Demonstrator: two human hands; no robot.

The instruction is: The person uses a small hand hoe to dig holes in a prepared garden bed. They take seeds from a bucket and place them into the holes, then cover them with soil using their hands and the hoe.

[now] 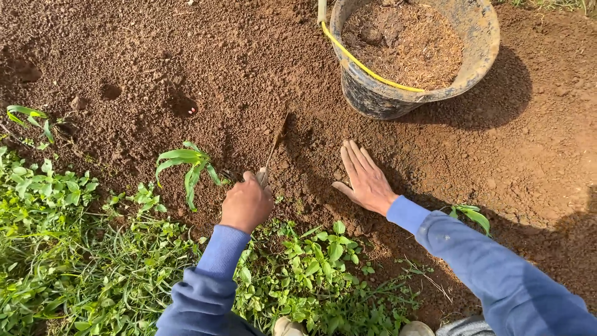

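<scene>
My left hand [246, 203] is closed around the handle of a small digging tool [274, 147], whose blade is stuck into the brown soil ahead of the hand. My right hand [364, 179] lies flat on the soil with the fingers together, palm down, just right of the tool. Both arms wear blue sleeves. A young green seedling [188, 163] stands in the soil just left of my left hand.
A worn black bucket [479, 62] with a yellow handle, filled with brown husk-like material, stands at the top right. Small holes [181, 104] dot the soil at upper left. Green weeds [74, 249] cover the lower left. Another seedling [471, 215] grows beside my right forearm.
</scene>
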